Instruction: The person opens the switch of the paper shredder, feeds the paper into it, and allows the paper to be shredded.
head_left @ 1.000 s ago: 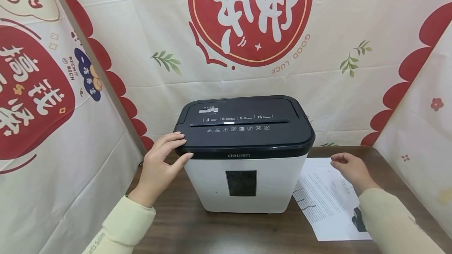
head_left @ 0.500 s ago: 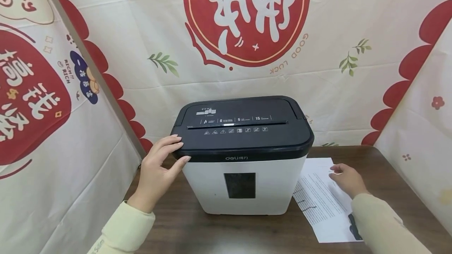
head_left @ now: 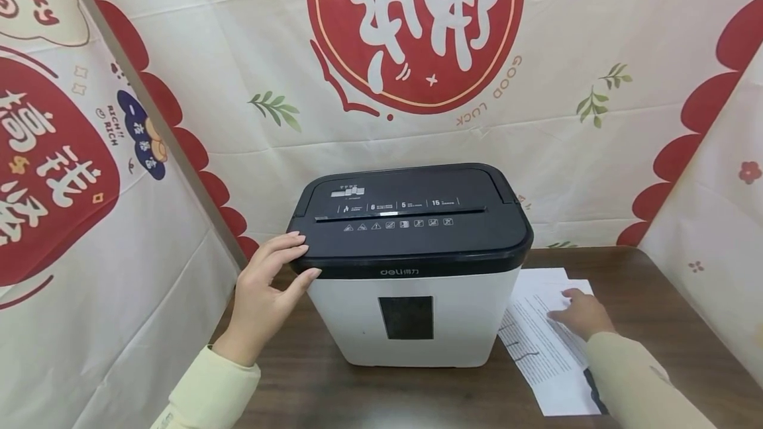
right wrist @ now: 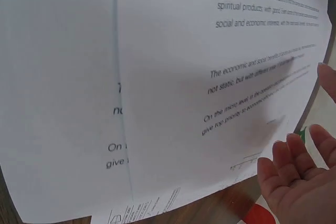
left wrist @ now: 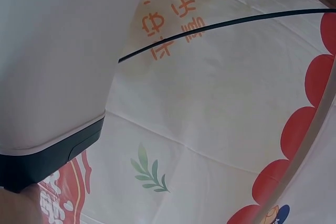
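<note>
- The paper (head_left: pixel 530 336) lies on the counter (head_left: pixel 638 283), just right of the shredder, between it and the counter's right edge, with its top ends near the far edge. At least two printed sheets overlap, one offset to the right and covering part of the other's text.
- The right hand (head_left: pixel 587 315) is over the sheets, fingers loosely bent and thumb apart, with nothing visibly held; whether it touches the paper I cannot tell.
- The shredder (head_left: pixel 346 313) stands upright on the counter, left of the paper, its front toward the person. Its body is white, with a dark window (head_left: pixel 407 318).
- On top is a black lid (head_left: pixel 381 240) with a long slot (head_left: pixel 402 214) and a row of small symbols.
- The left hand (head_left: pixel 256 300) rests at the lid's front left corner, fingers relaxed on top, thumb at the front rim.
- A black cord (left wrist: pixel 226 23) shows beside the shredder in the left wrist view.
- Printed cloth (head_left: pixel 381 138) hangs behind and at both sides.
</note>
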Demonstrator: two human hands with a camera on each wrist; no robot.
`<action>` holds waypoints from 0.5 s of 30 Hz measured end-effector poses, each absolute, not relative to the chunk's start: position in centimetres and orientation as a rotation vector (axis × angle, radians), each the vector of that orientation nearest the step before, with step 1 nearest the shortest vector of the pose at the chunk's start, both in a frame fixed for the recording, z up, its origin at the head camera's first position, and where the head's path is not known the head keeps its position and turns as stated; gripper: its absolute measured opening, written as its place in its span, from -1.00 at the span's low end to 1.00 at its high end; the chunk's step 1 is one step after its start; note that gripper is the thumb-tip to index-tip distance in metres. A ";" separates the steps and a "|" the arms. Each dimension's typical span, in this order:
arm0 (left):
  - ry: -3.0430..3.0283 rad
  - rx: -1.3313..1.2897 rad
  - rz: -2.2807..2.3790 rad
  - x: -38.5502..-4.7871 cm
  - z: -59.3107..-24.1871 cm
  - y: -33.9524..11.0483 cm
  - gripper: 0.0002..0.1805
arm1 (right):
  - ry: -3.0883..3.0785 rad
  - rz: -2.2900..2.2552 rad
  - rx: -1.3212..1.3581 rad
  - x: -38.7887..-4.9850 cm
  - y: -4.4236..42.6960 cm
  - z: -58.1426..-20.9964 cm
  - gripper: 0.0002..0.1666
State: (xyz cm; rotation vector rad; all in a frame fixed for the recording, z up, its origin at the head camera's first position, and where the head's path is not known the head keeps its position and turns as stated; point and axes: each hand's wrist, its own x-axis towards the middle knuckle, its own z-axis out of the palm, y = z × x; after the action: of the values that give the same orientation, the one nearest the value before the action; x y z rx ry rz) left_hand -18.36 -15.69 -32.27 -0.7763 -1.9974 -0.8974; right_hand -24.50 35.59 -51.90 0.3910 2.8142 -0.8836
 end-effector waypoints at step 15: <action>-2.013 -0.801 -0.889 -18.6 -32.2 -15.3 -0.54 | 2.854 -0.615 0.377 -24.9 35.8 -53.4 0.01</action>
State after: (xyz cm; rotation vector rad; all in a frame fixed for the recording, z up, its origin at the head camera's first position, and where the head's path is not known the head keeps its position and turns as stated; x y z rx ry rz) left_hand -18.57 -15.26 -32.17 -0.8012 -2.0133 -0.8887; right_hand -24.94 35.75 -53.39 0.3767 2.8536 -0.6155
